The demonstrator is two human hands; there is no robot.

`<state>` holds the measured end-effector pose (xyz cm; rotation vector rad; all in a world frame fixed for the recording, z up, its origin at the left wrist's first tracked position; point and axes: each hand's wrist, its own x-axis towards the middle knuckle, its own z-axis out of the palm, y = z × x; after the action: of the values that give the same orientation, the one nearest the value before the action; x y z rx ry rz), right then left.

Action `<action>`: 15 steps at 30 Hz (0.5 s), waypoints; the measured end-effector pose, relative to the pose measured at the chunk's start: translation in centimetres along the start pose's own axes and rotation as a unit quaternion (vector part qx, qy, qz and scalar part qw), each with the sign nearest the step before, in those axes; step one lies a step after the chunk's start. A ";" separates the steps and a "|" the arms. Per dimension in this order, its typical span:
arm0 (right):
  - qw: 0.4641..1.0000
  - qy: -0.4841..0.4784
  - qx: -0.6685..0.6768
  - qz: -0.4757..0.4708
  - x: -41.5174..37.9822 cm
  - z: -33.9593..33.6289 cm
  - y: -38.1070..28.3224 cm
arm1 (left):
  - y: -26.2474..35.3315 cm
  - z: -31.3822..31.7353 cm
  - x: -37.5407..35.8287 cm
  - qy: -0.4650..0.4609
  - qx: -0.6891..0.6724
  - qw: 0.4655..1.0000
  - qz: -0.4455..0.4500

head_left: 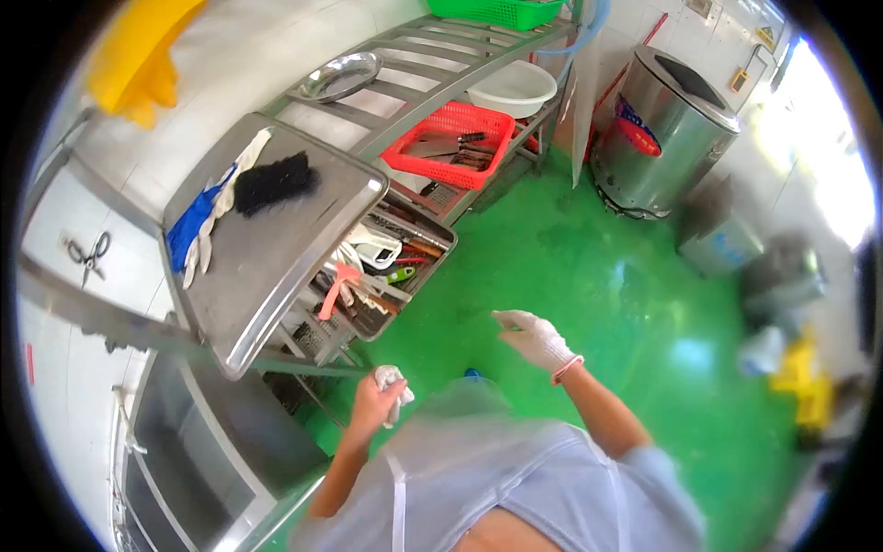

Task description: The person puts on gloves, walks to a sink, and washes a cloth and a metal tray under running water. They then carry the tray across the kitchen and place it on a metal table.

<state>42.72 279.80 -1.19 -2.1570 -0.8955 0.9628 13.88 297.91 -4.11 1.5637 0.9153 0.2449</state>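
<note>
Underfoot, green floor [570,276] fills most of the view, glossy with light patches. Steel rack [432,69] runs along the wall on the left; beside its far end stands a round steel drum [667,129]. Big steel tray [276,239] sits tilted on the rack's near end, carrying a black brush [273,181] and a blue-and-white glove [198,225]. Lower shelf: red basket [452,143] with tools, white basin [512,87] behind it, then a shallow tray of utensils [391,271] just under the big tray's edge. Person wears a clear plastic apron [460,451]. Right hand [536,339], in a white glove, held out above the floor, fingers loosely spread, holding nothing. Left hand [372,402], bare, closed around a crumpled white glove [393,382] near the rack's bottom corner, close in front of the apron
</note>
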 end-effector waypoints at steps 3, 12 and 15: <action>0.997 -0.004 -0.006 0.074 2.5 -5.1 -1.7 | 2.3 1.4 3.9 0.034 -0.041 0.999 0.009; 0.975 0.079 -0.172 -0.120 23.3 -17.4 -2.5 | 4.1 3.1 13.2 0.049 0.071 0.995 -0.058; 0.950 0.096 -0.246 -0.164 34.3 -20.1 -2.6 | 4.4 3.3 13.6 0.088 0.030 0.985 -0.145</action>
<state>75.27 302.77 -1.38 -2.3398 -1.4555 0.3807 26.73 304.80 -5.44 1.4567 1.2856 0.1490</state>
